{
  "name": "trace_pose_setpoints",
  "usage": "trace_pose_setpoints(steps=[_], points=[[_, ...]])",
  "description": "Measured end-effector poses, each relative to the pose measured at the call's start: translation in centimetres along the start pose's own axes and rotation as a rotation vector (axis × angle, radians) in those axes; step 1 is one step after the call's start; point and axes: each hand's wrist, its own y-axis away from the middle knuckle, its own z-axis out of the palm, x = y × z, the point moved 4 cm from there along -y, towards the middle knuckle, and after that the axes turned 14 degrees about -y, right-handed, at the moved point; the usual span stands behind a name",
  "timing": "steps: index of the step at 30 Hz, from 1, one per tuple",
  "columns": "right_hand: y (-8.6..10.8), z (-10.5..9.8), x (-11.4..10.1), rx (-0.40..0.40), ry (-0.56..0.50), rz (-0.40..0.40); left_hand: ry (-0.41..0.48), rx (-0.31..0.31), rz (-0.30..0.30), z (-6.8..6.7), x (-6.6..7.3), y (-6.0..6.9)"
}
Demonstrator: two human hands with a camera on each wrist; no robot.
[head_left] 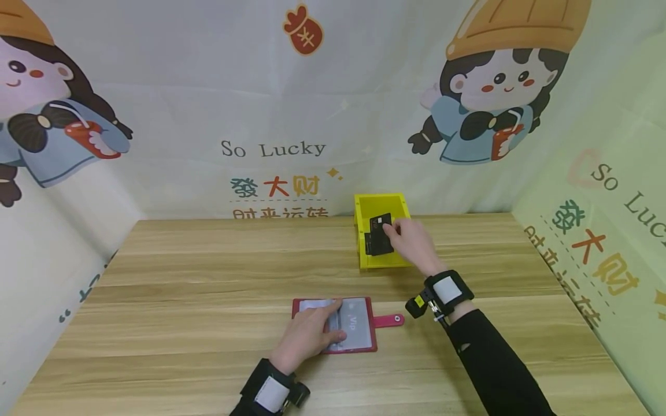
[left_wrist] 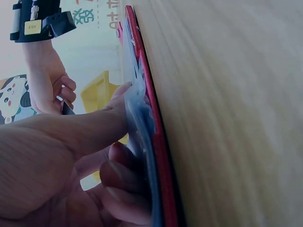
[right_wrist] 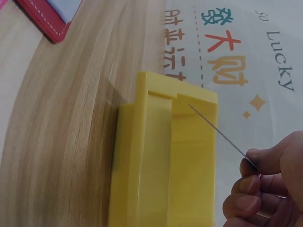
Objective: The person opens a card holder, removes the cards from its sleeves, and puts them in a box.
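On the wooden table lies an open red card holder (head_left: 372,323) with clear plastic sleeves, one printed "Vip". My left hand (head_left: 307,334) rests on it, thumb and index finger spread across the sleeves; in the left wrist view the thumb (left_wrist: 111,111) touches the plastic. Between thumb and fingers, my right hand (head_left: 413,242) pinches a black card (head_left: 381,234) at its edge, over a yellow bin (head_left: 385,264). The right wrist view shows that card (right_wrist: 220,135) edge-on, tilted above the bin's opening. Another dark piece (head_left: 367,244) shows behind the card; its kind is unclear.
The yellow bin stands at the table's back edge against a printed cloth backdrop (head_left: 182,115). A pink strap (head_left: 387,320) with a snap sticks out to the right of the card holder. Cloth also hangs along both sides of the wooden table (head_left: 182,266).
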Motion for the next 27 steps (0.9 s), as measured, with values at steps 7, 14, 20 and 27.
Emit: trace_pose_setpoints(steps=[7, 14, 20, 27], points=[[-1.3, 0.2, -0.3, -0.033, 0.080, 0.048, -0.017, 0.012, 0.002, -0.1, 0.0, -0.1], [-2.7, 1.0, -0.2, -0.114, 0.119, 0.099, 0.008, -0.006, -0.009, -0.1, 0.0, 0.0], [-3.5, 1.6, 0.2, -0.167, 0.143, 0.139, 0.011, -0.008, -0.010, -0.1, 0.1, 0.2], [-4.6, 2.6, 0.9, -0.222, 0.166, 0.199, 0.012, -0.003, -0.008, -0.1, 0.1, 0.1]])
